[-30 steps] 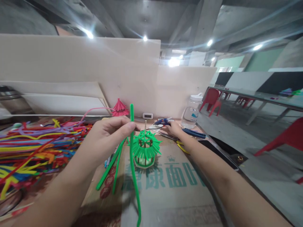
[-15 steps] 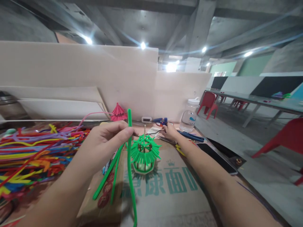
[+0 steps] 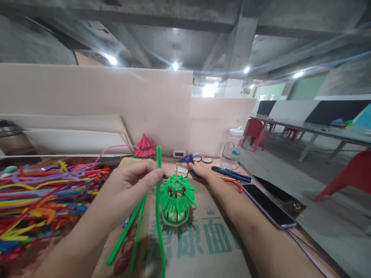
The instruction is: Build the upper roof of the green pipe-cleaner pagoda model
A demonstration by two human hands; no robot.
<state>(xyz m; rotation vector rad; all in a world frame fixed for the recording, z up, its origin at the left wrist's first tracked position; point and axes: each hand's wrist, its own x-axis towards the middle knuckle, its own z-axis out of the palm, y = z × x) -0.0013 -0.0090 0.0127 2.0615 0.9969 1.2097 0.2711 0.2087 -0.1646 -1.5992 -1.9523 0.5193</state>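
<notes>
My left hand (image 3: 133, 185) is closed in a pinch on an upright green pipe cleaner (image 3: 158, 208), just left of a small green pavilion model (image 3: 176, 199) made of pipe cleaners with a wooden stick through its top. Two more green pipe cleaners (image 3: 127, 227) lie slanted below that hand. My right hand (image 3: 201, 170) reaches across the table and grips the blue glue gun (image 3: 187, 158) at the back.
A heap of coloured pipe cleaners (image 3: 43, 193) covers the left side. Cardboard (image 3: 203, 239) with green print lies under the model. A red paper umbrella (image 3: 144, 146), a plastic jar (image 3: 231, 148), blue pliers (image 3: 230, 174), a phone (image 3: 268, 204) and red chairs (image 3: 256, 129) are around.
My right hand has drawn a little nearer with the glue gun, away from the back wall. The left hand has kept its pinch on the green pipe cleaner. The camera has tilted.
</notes>
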